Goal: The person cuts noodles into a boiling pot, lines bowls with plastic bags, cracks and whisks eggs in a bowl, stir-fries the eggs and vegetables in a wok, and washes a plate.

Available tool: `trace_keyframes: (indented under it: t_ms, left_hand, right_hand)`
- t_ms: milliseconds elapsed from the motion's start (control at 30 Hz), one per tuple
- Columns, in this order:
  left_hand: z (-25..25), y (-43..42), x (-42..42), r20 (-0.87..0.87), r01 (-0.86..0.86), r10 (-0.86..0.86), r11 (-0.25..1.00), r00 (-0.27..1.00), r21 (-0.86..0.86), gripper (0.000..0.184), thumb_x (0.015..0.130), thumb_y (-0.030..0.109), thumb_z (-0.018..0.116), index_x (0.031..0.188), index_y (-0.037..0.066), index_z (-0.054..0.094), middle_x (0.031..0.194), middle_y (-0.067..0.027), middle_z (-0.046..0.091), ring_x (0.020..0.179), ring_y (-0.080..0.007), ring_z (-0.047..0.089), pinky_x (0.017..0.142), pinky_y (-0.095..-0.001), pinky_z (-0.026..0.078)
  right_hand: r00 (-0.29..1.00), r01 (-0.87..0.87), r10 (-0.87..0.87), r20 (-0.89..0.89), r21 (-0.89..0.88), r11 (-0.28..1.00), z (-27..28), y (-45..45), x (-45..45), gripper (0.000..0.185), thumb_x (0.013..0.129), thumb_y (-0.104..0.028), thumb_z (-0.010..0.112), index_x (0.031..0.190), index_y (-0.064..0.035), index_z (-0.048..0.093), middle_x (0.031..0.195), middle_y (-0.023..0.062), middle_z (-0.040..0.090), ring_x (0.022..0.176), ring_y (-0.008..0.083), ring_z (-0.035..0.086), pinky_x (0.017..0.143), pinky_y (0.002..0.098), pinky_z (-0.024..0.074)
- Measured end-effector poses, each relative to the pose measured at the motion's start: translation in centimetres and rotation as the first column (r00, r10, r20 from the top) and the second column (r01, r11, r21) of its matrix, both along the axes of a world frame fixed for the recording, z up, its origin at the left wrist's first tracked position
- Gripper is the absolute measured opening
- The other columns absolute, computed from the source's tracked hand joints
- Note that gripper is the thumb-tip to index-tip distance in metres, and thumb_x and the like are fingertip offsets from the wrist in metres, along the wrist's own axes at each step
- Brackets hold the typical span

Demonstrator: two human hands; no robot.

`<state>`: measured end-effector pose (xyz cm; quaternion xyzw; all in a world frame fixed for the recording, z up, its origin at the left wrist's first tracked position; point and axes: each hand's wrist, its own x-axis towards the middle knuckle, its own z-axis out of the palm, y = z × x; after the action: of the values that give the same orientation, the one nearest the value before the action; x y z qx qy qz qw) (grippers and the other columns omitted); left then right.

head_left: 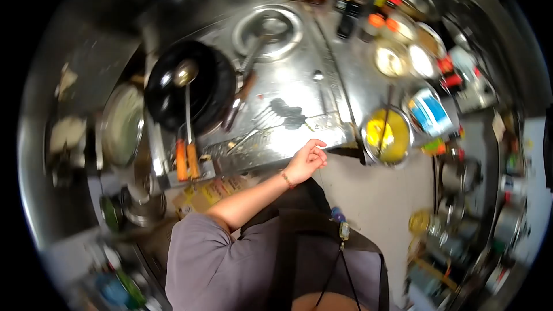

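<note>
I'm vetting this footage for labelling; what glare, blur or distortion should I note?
Head view: wide-angle distortion bows the surroundings, with black corners; glare washes out part of the steel counter; small highlights dot the black wok; the orange caps look smeared and the blue label is too soft to read; the left hand is clearer.

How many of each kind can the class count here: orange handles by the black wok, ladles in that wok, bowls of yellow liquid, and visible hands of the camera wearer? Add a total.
Orange handles: 2
Ladles in the black wok: 1
Bowls of yellow liquid: 1
Visible hands: 1
Total: 5
</note>
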<state>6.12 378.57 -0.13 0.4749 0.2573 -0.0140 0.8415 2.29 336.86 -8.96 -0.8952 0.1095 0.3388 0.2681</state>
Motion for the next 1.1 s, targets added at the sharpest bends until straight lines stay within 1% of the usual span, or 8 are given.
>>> trace_keyframes:
  t_ms: [133, 300, 367, 467, 633, 933, 1000, 1100]
  left_hand:
    - [4.8, 4.8, -6.6, 0.105, -0.272, 0.268, 0.724, 0.958, 0.634, 0.033, 0.083, -0.002, 0.051, 0.115, 0.0, 0.045, 0.095, -0.0065, 0.053, 0.089, -0.0119, 0.055, 0.077, -0.0227, 0.045]
    - [6.8, 9.8, -15.6, 0.218, -0.431, 0.571, 0.268, 0.792, 0.862, 0.032, 0.083, -0.002, 0.051, 0.115, 0.0, 0.047, 0.102, -0.0064, 0.052, 0.094, -0.0111, 0.052, 0.08, -0.0226, 0.043]
    - [6.9, 10.4, -18.2, 0.223, -0.541, 0.655, 0.334, 0.722, 0.772, 0.029, 0.083, -0.001, 0.051, 0.112, 0.0, 0.049, 0.098, -0.0068, 0.054, 0.091, -0.0122, 0.054, 0.079, -0.0228, 0.044]
    - [4.7, 10.5, -19.7, 0.227, -0.547, 0.613, 0.404, 0.757, 0.733, 0.029, 0.085, -0.002, 0.05, 0.113, 0.001, 0.047, 0.095, -0.0054, 0.055, 0.087, -0.0107, 0.056, 0.076, -0.0212, 0.045]
    - [0.9, 7.2, -15.9, 0.225, -0.482, 0.428, 0.733, 0.875, 0.481, 0.027, 0.084, 0.0, 0.054, 0.11, 0.0, 0.048, 0.088, -0.0038, 0.054, 0.086, -0.0087, 0.055, 0.074, -0.0211, 0.046]
    - [-4.7, 0.2, -3.1, 0.043, 0.164, -0.205, 0.876, 0.978, 0.454, 0.029, 0.077, 0.009, 0.058, 0.105, 0.003, 0.053, 0.09, -0.0078, 0.059, 0.081, -0.0153, 0.058, 0.067, -0.029, 0.049]
    - [-5.1, -1.5, 1.3, 0.028, 0.226, -0.262, 0.876, 0.965, 0.426, 0.048, 0.075, 0.017, 0.063, 0.117, 0.001, 0.049, 0.109, -0.0167, 0.057, 0.099, -0.0236, 0.056, 0.082, -0.0306, 0.045]
    - [-3.1, -4.6, 6.7, -0.111, 0.054, -0.053, 0.999, 0.992, 0.005, 0.055, 0.076, 0.023, 0.066, 0.122, 0.002, 0.043, 0.105, -0.0144, 0.055, 0.089, -0.0193, 0.057, 0.07, -0.0326, 0.05]
  right_hand:
    - [0.917, -0.329, 0.31, -0.251, -0.037, 0.944, -2.5, -1.3, -0.8, 0.029, 0.087, -0.021, 0.055, 0.108, -0.0007, 0.053, 0.098, 0.0127, 0.058, 0.086, 0.0173, 0.056, 0.076, 0.0298, 0.0465]
    - [0.84, -0.54, 0.538, 0.071, 0.017, 0.841, 1.9, 9.3, 8.9, 0.023, 0.085, -0.02, 0.058, 0.098, -0.0009, 0.06, 0.09, 0.0132, 0.061, 0.079, 0.017, 0.058, 0.072, 0.0296, 0.0475]
    - [0.708, -0.597, 0.503, 0.495, 0.038, 0.801, 6.3, 17.2, 14.8, 0.026, 0.083, -0.022, 0.061, 0.097, 0.0003, 0.06, 0.089, 0.0147, 0.061, 0.08, 0.0204, 0.058, 0.072, 0.0315, 0.0471]
    - [0.088, -0.519, 0.291, 0.953, -0.206, 0.83, 12.2, 27.7, 23.8, 0.038, 0.08, -0.026, 0.066, 0.102, 0.0038, 0.057, 0.091, 0.0189, 0.058, 0.085, 0.031, 0.056, 0.075, 0.0375, 0.0454]
    - [0.408, -0.2, 0.631, 0.659, -0.61, 0.767, 8.2, 34.1, 32.9, 0.085, 0.06, -0.066, 0.066, 0.101, 0.0082, 0.058, 0.098, 0.0297, 0.056, 0.096, 0.0401, 0.053, 0.086, 0.0421, 0.0424]
    - [0.173, -0.513, 0.501, 0.848, -0.357, 0.781, 9.5, 26.1, 33.9, 0.046, 0.086, -0.037, 0.055, 0.073, 0.0073, 0.06, 0.061, 0.0217, 0.056, 0.06, 0.0355, 0.054, 0.057, 0.0429, 0.0419]
    - [0.192, -0.585, 0.362, 0.912, -0.189, 0.788, 9.1, 22.1, 33.1, 0.048, 0.086, -0.037, 0.055, 0.07, 0.0074, 0.059, 0.064, 0.0226, 0.059, 0.058, 0.0338, 0.056, 0.055, 0.0408, 0.0417]
    - [0.361, -0.531, 0.441, 0.822, -0.208, 0.821, 12.4, 18.8, 29.2, 0.038, 0.087, -0.033, 0.054, 0.077, 0.004, 0.06, 0.055, 0.0151, 0.055, 0.054, 0.0224, 0.057, 0.051, 0.0358, 0.0424]
